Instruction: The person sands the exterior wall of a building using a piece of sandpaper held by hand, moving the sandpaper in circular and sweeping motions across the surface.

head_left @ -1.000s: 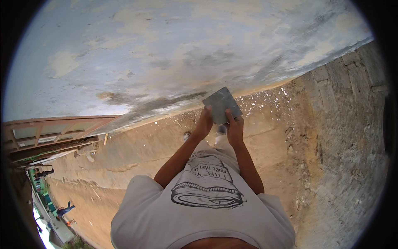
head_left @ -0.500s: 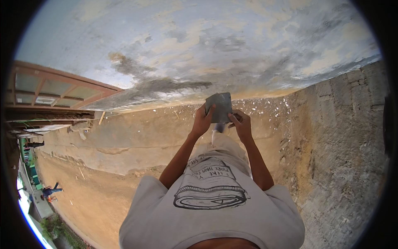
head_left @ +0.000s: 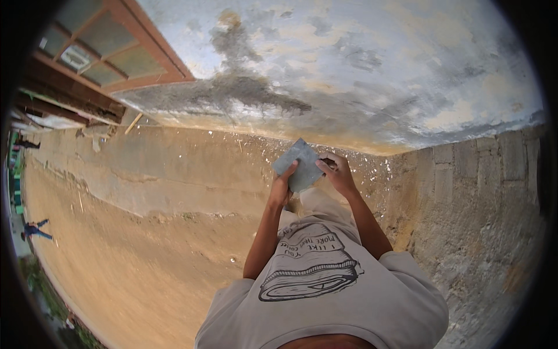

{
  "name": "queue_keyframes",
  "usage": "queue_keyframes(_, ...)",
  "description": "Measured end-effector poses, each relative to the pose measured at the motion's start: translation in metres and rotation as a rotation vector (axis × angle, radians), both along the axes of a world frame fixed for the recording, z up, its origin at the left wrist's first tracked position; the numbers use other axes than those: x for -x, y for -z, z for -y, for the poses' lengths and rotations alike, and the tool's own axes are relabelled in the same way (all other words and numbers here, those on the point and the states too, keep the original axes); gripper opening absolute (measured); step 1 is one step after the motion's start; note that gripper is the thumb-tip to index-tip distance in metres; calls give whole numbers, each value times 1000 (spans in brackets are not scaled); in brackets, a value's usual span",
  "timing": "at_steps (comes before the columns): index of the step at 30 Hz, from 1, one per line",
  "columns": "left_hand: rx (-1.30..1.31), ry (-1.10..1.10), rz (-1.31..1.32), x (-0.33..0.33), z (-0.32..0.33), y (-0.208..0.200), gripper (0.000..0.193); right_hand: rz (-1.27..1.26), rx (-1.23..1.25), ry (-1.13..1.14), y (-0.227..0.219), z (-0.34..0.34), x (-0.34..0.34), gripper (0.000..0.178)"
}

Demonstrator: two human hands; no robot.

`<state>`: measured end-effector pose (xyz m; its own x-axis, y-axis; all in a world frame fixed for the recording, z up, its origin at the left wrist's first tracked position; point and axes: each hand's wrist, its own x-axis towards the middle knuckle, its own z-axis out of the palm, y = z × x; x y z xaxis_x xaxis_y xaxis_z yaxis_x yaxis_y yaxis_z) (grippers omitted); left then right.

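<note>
A square grey sheet (head_left: 300,168), which looks like sandpaper, is held in front of my body with one corner pointing up. My left hand (head_left: 285,181) grips its lower left side, thumb on the face and fingers behind. At the sheet's right edge my right hand (head_left: 337,170) is closed, with thumb and forefinger pinched together there. The fingers behind the sheet are hidden. Beyond it rises a painted wall (head_left: 372,75) with grey, white and bluish patches and a dark stain.
A brown-framed window (head_left: 119,46) is at the upper left. White flakes (head_left: 381,166) lie scattered along the wall's foot. A rough block wall (head_left: 482,168) stands at right. Bare brown ground (head_left: 145,256) spreads left, with a person (head_left: 36,230) far off. A wooden stick (head_left: 133,123) leans near the window.
The grey sheet has turned from nearly square-on to corner-up and come slightly lower, still between my hands. My view has swung, so the window looks larger and the wall tilts.
</note>
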<state>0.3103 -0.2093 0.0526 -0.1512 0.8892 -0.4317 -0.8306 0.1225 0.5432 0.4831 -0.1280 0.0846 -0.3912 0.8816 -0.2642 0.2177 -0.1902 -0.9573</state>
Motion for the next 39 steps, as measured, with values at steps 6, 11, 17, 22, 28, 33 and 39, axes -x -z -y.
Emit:
queue_keyframes(6, -28, 84, -210, 10, -2, 18, 38, 94, -219, -81, 3, -18, 4, 25)
queue_keyframes(11, -13, 36, -168, -16, -43, 5, 40, -34, -75, 67, 13, -44, -16, 26)
queue_keyframes(17, 28, 55, 150, -78, -115, 2, 49, -217, -66, 276, 31, -96, -65, 21)
queue_keyframes(22, -21, 156, -8, -130, -168, -9, 55, -177, -19, 237, 24, -151, -125, 15)
queue_keyframes(28, -465, -35, -498, -197, -218, 34, 50, -435, 299, 336, 12, -204, -146, 15)
queue_keyframes(33, -20, 16, -558, -228, -221, -22, 50, -454, 324, 160, 2, -216, -148, 16)
queue_keyframes(39, 205, -677, -592, -221, -228, 26, 37, -230, 216, -176, 22, -213, -155, 18)
